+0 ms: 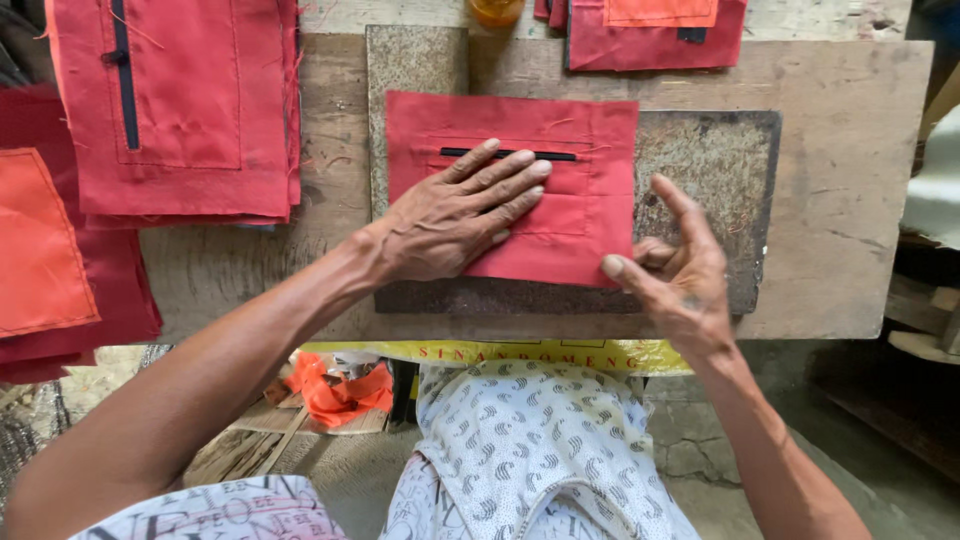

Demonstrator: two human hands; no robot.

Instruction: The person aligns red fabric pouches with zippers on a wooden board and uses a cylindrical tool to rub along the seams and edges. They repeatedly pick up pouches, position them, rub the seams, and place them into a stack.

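Soft, light red fabric panel (560, 215) with black zipper slit, flat on the worn pad atop the bench (840, 200), pinned under the flat, unclenched left hand (455, 215); right hand (680, 275) loosely spread at the lower right edge, gripping nothing; likely best pinched there.

Red fabric piece (575, 215) with black zipper (508, 154); orange scraps (338, 392) below.
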